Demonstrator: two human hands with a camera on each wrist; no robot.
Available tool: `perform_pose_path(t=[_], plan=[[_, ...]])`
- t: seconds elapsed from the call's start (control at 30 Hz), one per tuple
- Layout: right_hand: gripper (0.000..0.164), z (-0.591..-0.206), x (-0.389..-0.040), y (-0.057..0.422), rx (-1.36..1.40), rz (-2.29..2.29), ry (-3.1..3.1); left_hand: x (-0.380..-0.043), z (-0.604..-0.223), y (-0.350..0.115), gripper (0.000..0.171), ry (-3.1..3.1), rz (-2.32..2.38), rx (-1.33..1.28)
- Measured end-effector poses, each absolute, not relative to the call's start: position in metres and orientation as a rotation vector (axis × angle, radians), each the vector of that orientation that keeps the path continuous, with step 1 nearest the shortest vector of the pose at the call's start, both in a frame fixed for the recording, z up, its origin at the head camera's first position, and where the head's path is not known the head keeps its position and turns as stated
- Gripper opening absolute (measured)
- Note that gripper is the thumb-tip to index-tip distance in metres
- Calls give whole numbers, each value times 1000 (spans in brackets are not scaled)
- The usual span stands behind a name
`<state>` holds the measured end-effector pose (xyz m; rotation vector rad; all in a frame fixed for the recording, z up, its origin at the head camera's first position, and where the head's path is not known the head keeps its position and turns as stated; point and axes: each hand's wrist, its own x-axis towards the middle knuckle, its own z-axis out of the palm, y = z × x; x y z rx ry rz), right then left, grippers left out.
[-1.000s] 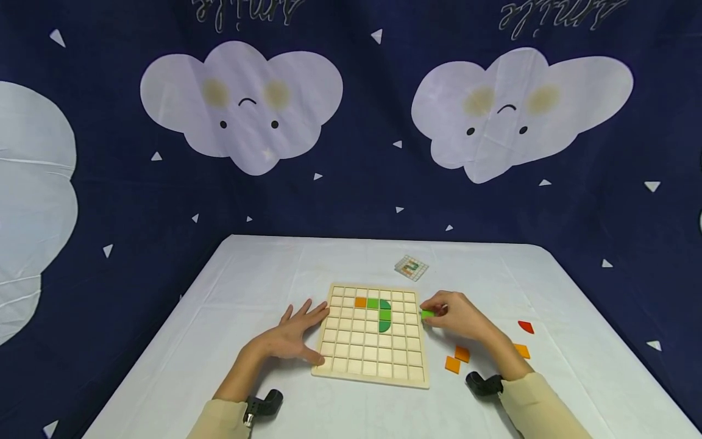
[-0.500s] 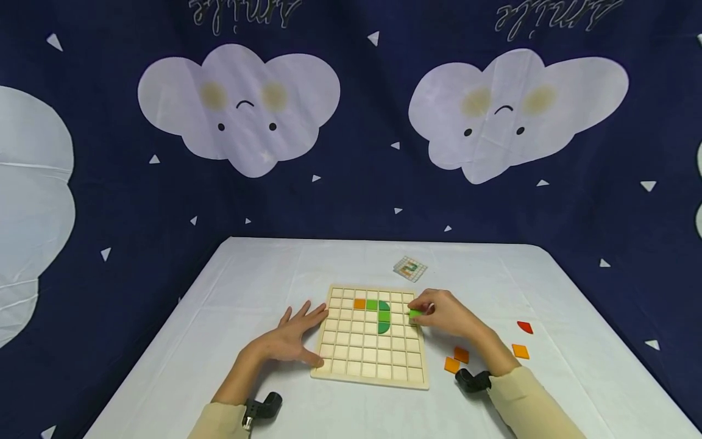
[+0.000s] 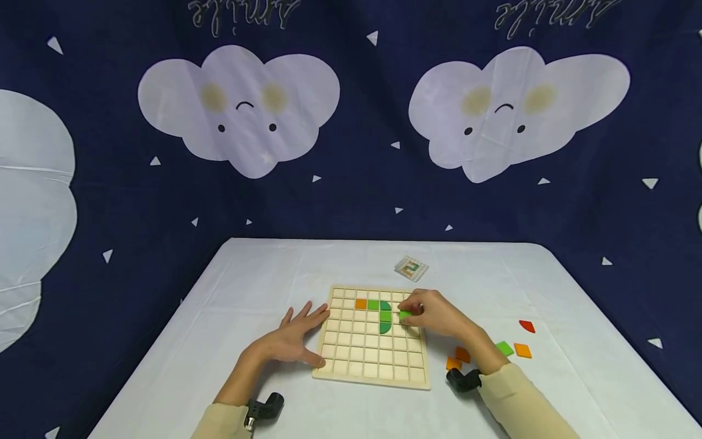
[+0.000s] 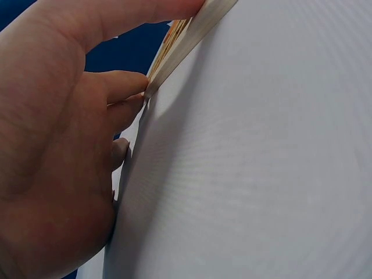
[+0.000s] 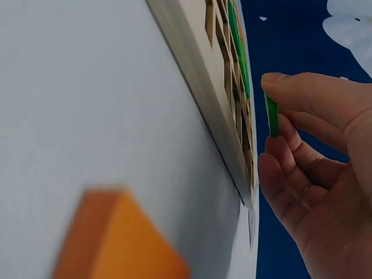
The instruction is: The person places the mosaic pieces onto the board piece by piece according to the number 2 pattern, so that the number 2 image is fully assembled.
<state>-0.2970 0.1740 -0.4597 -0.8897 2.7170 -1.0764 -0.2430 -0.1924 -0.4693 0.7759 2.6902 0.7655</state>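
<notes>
Tile, bright green, thin, square (image 3: 405, 315), sits between thumb and fingertips of right hand (image 3: 436, 312), raised just above right part of pale wooden grid board (image 3: 356, 353), well right of left hand (image 3: 287, 338). Right wrist view shows it edge-on: a narrow strip whose long axis runs roughly parallel to board face, so tile is about level with it. Fingers cover part; exact corner direction can't be told. Right hand pinches tile, remaining fingers bent. Left hand is spread wide, grasping nothing, thumb on board's near-left corner, fingertips at its left edge.

Set in board, left of held tile: orange square tile (image 3: 361, 303), green square tile (image 3: 373, 304) and dark green quarter-round tile (image 3: 386, 305) in one row; below the last, second green square (image 3: 386, 316), then second dark green quarter-round (image 3: 386, 328).

Right of board on white tablecloth (image 3: 263, 274): two orange squares (image 3: 463, 354) near forearm, loose green tile (image 3: 504, 349) just beside another orange tile (image 3: 523, 350), red quarter-round tile (image 3: 527, 326) farther back. Small grid-patterned card (image 3: 411, 268) lies behind board. Dark blue cloud-print curtain (image 3: 373, 122) at back.
</notes>
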Motion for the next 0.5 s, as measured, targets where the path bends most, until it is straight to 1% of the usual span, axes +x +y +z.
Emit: perform_pose_path(t=[0.5], plan=[[27,-460,-298,151,-1015,-1064,2675,-244,-470,-192,107,2700,761,765]])
